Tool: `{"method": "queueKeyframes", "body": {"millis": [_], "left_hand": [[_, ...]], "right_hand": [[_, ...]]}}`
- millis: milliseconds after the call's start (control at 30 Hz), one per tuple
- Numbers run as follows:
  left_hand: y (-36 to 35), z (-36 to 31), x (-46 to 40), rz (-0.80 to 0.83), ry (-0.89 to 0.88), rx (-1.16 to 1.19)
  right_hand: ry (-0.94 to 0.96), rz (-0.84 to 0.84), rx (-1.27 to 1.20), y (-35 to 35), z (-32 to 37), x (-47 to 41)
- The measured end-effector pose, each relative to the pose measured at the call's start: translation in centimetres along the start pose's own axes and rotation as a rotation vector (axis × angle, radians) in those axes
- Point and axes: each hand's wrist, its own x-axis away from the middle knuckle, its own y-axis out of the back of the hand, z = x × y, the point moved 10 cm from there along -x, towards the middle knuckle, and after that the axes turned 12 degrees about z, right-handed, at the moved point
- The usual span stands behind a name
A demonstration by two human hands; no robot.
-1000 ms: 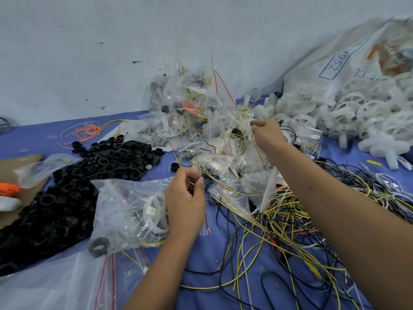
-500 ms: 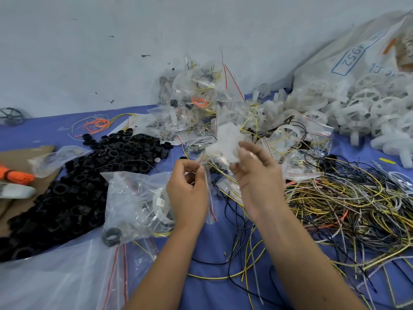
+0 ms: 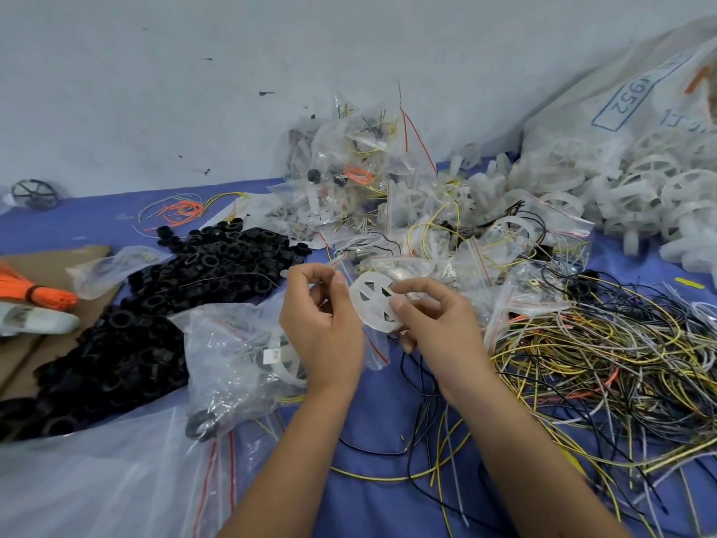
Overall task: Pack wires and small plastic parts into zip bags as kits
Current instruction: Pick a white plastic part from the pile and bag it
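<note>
My right hand [image 3: 430, 320] pinches a white spoked plastic wheel [image 3: 373, 304] at its right edge, just above the blue table. My left hand [image 3: 322, 316], close to the wheel's left side, pinches the red-striped top of a clear zip bag [image 3: 372, 343] that hangs between the two hands. A heap of filled zip bags [image 3: 361, 192] lies behind the hands. Loose yellow, black and white wires [image 3: 605, 359] are tangled on the right.
A pile of black plastic rings [image 3: 155, 297] lies to the left. In front of it are a large clear bag of parts [image 3: 240, 359], orange wire bundles [image 3: 35, 293] and cardboard [image 3: 50, 262]. White wheels [image 3: 640, 196] spill from a sack [image 3: 636, 99] at the back right.
My right hand has drawn back from the bag heap towards me, bringing the white wheel next to my left hand. The left hand has stayed on the zip bag.
</note>
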Motion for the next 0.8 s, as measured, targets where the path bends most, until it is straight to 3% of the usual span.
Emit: {"method": "queueKeyframes", "body": {"millis": [233,367,533,667,800], "left_hand": [[-0.4,-1.4,0.0,0.062,-0.102,-0.070],[-1.6,-3.1,0.6,0.137,-0.220,-0.193],[-3.0,-5.2,1.5,0.220,-0.351,-0.279],[-4.1,-6.2,2.7,0.271,-0.405,-0.280],[-5.5,-7.3,4.1,0.333,-0.484,-0.215]], "right_hand": [[0.114,-0.054,0.313,-0.5,1.5,0.5],[0.222,0.081,0.301,-2.4,2.8,0.6],[0.112,0.286,0.049,-4.3,1.4,0.4],[0.111,0.349,-0.118,-4.9,1.5,0.7],[0.098,0.418,-0.457,-5.4,1.3,1.2]]}}
